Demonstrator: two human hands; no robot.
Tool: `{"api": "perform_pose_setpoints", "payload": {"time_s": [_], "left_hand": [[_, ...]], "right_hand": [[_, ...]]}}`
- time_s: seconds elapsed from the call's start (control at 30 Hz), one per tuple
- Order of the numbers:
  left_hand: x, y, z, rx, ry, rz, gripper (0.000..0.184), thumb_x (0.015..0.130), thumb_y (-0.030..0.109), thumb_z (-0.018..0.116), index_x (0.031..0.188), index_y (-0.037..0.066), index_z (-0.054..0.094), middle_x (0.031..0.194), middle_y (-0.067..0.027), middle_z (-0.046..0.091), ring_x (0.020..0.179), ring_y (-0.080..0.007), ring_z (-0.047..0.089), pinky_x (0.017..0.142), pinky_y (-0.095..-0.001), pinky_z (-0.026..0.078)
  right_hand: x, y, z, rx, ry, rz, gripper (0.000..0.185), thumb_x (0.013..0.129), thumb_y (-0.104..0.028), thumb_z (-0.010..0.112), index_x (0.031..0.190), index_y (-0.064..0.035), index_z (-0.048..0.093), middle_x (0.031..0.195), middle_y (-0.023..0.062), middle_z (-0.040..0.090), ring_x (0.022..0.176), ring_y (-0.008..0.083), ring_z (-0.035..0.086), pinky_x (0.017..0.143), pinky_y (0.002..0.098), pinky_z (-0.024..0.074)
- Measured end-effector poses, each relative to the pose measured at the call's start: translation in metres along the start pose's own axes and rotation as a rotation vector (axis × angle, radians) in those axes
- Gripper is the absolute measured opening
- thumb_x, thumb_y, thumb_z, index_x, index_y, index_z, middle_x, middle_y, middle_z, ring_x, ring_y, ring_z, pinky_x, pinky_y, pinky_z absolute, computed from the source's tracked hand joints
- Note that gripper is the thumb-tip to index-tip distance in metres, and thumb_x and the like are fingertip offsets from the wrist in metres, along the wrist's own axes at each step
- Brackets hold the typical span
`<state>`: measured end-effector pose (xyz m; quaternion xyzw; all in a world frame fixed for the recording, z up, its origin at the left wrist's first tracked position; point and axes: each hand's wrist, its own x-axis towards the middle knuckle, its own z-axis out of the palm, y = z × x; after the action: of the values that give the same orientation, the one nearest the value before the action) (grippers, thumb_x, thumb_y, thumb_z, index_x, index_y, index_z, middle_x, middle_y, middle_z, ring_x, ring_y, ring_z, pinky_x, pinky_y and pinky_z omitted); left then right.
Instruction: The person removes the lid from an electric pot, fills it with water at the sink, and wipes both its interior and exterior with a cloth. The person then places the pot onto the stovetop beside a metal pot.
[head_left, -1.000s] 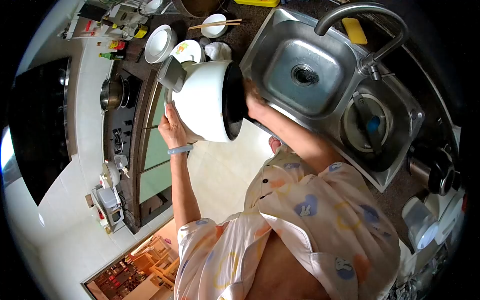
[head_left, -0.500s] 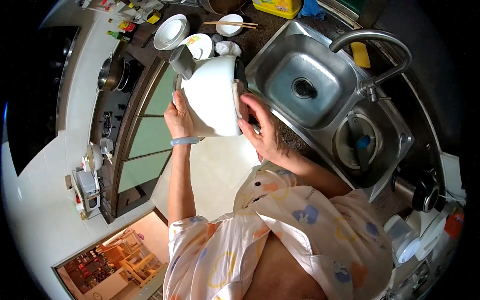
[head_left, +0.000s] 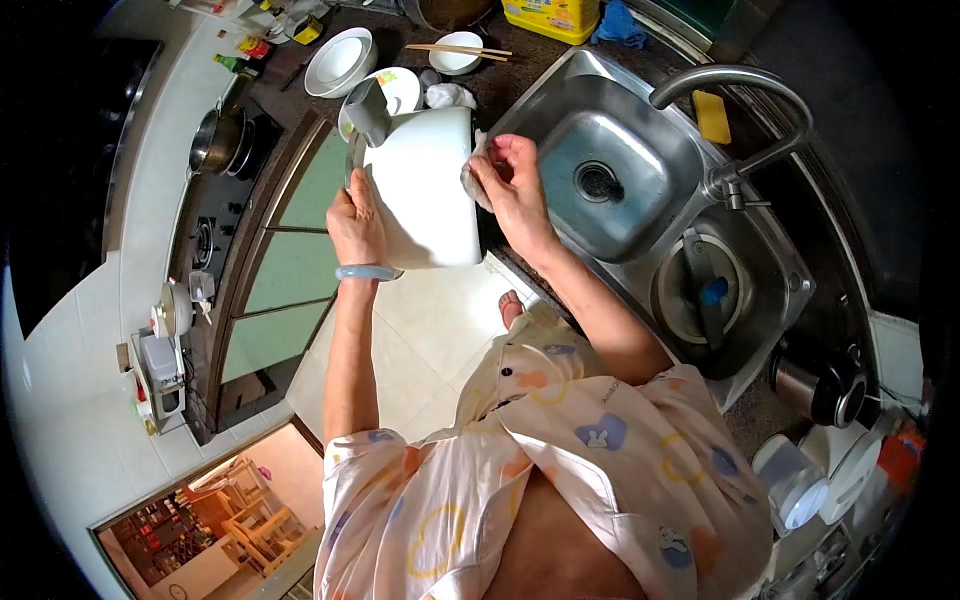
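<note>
A white, rounded pot-like vessel [head_left: 425, 195] with a stubby grey handle [head_left: 368, 112] is held up in front of me, tilted on its side. My left hand [head_left: 357, 222] grips its left edge, thumb on the white wall and fingers out of sight behind. At the opposite, dark-edged end, my right hand [head_left: 515, 190] pinches a crumpled pale cloth [head_left: 477, 178]. The cloth lies close against that end; whether it touches there is hard to tell. The vessel's inside faces away from me.
Right of the vessel is a steel double sink [head_left: 640, 165] with a curved faucet [head_left: 745, 75]; a round lid or pan [head_left: 690, 300] lies in the nearer basin. Bowls [head_left: 340, 62], chopsticks [head_left: 460, 50] and a white cloth [head_left: 450, 96] sit on the counter behind. A stove [head_left: 215, 215] stands left.
My right hand has moved upward and slightly away with the cloth, its fingers now pinched together rather than spread along the vessel's edge. The left hand keeps its grip; the view has shifted slightly.
</note>
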<state>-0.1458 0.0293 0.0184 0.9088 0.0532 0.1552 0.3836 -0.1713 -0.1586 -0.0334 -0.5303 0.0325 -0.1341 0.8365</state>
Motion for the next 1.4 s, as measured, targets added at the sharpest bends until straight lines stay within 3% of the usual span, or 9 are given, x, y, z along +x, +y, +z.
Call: {"api": "perform_pose_setpoints", "payload": {"time_s": [0.07,0.23,0.4,0.57,0.8,0.9,0.97,1.23,1.4], "left_hand": [[-0.001,0.001,0.000,0.025,0.015,0.027,0.058,0.094,0.046,0.049,0.070,-0.007,0.055,0.057,-0.0059,0.047,0.056,-0.0128,0.040,0.048,-0.0319,0.037],[-0.003,0.018,0.001,0.056,0.028,0.006,0.059,0.094,0.046,0.049,0.070,-0.007,0.056,0.056,-0.0077,0.047,0.055,-0.0140,0.041,0.048,-0.0329,0.038],[-0.004,0.025,0.005,0.101,-0.012,0.026,0.057,0.094,0.044,0.049,0.070,-0.007,0.056,0.055,-0.0090,0.046,0.054,-0.0147,0.040,0.048,-0.0326,0.038],[-0.004,0.030,0.011,0.069,-0.020,0.044,0.053,0.095,0.038,0.050,0.072,-0.009,0.055,0.055,-0.0201,0.048,0.051,-0.0219,0.038,0.049,-0.0369,0.039],[-0.003,0.032,0.014,0.098,-0.029,0.078,0.052,0.095,0.038,0.050,0.072,-0.009,0.055,0.055,-0.0201,0.048,0.050,-0.0224,0.039,0.049,-0.0375,0.040],[-0.003,0.031,0.013,0.071,-0.045,0.104,0.054,0.095,0.041,0.051,0.068,-0.006,0.053,0.054,-0.0088,0.045,0.054,-0.0139,0.038,0.046,-0.0320,0.035],[-0.003,0.031,0.011,0.111,-0.046,0.092,0.052,0.094,0.038,0.051,0.072,-0.008,0.055,0.055,-0.0202,0.049,0.049,-0.0217,0.037,0.049,-0.0374,0.039],[-0.006,0.044,0.011,0.146,-0.041,0.069,0.053,0.094,0.039,0.052,0.069,-0.008,0.055,0.055,-0.0207,0.050,0.049,-0.0212,0.038,0.049,-0.0382,0.039],[-0.002,0.040,0.017,0.130,-0.052,0.164,0.055,0.095,0.040,0.050,0.067,-0.008,0.054,0.055,-0.0223,0.050,0.049,-0.0216,0.040,0.049,-0.0391,0.040]], "right_hand": [[0.004,-0.003,-0.001,0.165,0.008,0.134,0.039,0.089,-0.015,0.062,0.116,-0.0024,0.036,0.097,0.0053,0.047,0.089,0.0109,0.046,0.078,0.0260,0.0420],[-0.029,0.000,-0.015,-0.132,-0.053,-0.062,0.042,0.090,-0.016,0.059,0.120,-0.0033,0.033,0.101,0.0063,0.047,0.084,0.0116,0.049,0.073,0.0261,0.0444],[-0.030,-0.001,-0.014,-0.046,0.021,-0.034,0.044,0.087,-0.014,0.063,0.118,-0.0032,0.035,0.099,0.0067,0.047,0.084,0.0118,0.048,0.073,0.0257,0.0441],[0.007,-0.002,-0.020,-0.080,0.049,-0.031,0.047,0.084,-0.019,0.066,0.116,-0.0015,0.036,0.101,0.0093,0.046,0.089,0.0156,0.048,0.077,0.0303,0.0443],[-0.041,0.003,-0.026,-0.022,0.003,0.033,0.051,0.085,-0.020,0.066,0.119,-0.0029,0.033,0.100,0.0065,0.046,0.092,0.0136,0.046,0.080,0.0295,0.0425],[-0.014,-0.008,-0.027,-0.039,0.028,-0.010,0.048,0.086,-0.018,0.066,0.118,-0.0021,0.034,0.096,0.0061,0.048,0.088,0.0126,0.047,0.075,0.0263,0.0438],[0.006,-0.005,-0.030,-0.010,0.032,0.021,0.045,0.087,-0.016,0.064,0.117,-0.0008,0.034,0.099,0.0089,0.049,0.088,0.0134,0.049,0.073,0.0266,0.0445],[-0.047,0.002,-0.028,-0.145,0.000,-0.036,0.052,0.085,-0.020,0.067,0.119,-0.0018,0.032,0.097,0.0077,0.047,0.090,0.0144,0.049,0.075,0.0290,0.0445],[0.011,-0.017,-0.035,-0.116,0.048,0.032,0.052,0.084,-0.020,0.067,0.119,-0.0008,0.034,0.100,0.0116,0.047,0.091,0.0157,0.051,0.074,0.0282,0.0468]]}}
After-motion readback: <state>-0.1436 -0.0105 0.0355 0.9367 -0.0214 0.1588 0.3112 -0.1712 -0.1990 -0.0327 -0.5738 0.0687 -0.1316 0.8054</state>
